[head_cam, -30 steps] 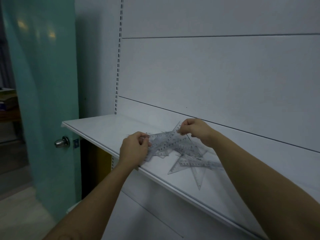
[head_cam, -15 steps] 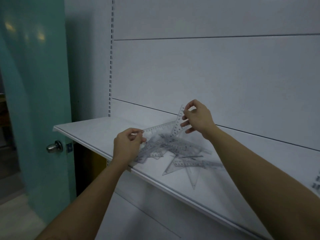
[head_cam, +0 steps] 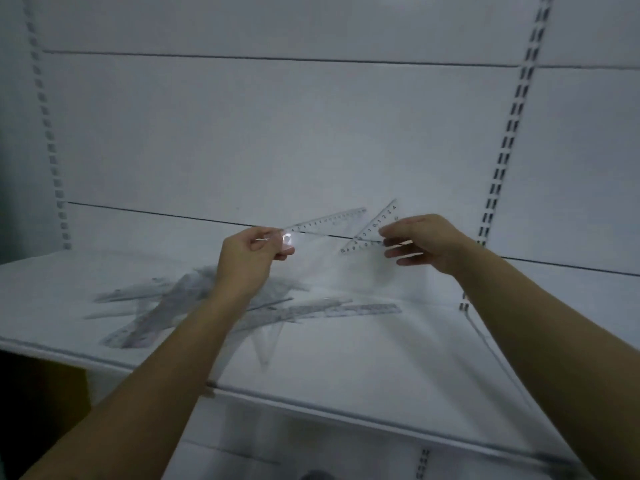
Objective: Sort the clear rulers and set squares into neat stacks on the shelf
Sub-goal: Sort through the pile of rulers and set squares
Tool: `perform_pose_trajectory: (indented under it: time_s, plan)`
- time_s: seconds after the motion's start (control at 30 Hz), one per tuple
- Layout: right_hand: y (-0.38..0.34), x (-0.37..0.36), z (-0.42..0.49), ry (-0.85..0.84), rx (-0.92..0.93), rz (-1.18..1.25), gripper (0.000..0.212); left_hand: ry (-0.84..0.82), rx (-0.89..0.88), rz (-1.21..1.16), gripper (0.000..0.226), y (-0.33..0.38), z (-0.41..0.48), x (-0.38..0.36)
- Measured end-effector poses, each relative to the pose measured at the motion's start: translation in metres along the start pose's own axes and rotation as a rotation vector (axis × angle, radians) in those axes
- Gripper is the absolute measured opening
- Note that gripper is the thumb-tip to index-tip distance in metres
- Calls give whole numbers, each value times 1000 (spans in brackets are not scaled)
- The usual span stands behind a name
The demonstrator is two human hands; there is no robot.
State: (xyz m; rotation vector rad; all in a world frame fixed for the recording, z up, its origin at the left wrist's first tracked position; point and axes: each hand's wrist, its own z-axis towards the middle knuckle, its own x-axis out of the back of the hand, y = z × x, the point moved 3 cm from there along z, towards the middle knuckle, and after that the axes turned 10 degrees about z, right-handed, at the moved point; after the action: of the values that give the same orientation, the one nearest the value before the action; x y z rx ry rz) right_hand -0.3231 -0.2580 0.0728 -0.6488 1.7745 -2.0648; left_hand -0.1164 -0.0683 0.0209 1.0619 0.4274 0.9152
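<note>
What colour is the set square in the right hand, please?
The set square is clear with dark scale markings; head view.

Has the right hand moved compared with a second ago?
Yes. The right hand, then down at the pile of rulers on the shelf, is now lifted clear of the shelf, right of the pile, pinching a small set square.

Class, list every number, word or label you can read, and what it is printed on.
"2 3 4": scale digits near the tip of the set square that the right hand pinches; the rest blur.
Scale on the clear ruler in the left hand: too small.
Pile on the shelf: blurred.
</note>
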Motion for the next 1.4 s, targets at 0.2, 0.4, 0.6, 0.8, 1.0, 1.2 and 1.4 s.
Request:
perform_pose_trajectory:
  time_s: [0.2, 0.4, 0.6, 0.8, 1.0, 1.2, 1.4]
  plan:
    - [29, 98, -31, 122, -132, 141, 9, -179, -63, -47, 12, 37, -13, -101]
    - [33, 215, -65, 309, 8, -109, 21, -294, -72, -104, 11, 69, -43, -195]
    - [50, 298, -87, 245, 64, -470, 18, -373, -22, -113, 10, 87, -69, -269]
    - [94, 340, -72, 232, -5, -655, 11, -438, 7, -70, 10, 97, -89, -321]
    - [125, 335, -51, 123, 87, -829, 12, -457, 20, 12, 12, 100, -101, -344]
    - [109, 328, -51, -55, 29, -633, 20, -413, 31, 6, 12, 108, -112, -357]
    - [93, 349, -70, -89, -8, -242, 21, -383, 53, -50, 12, 119, -121, -372]
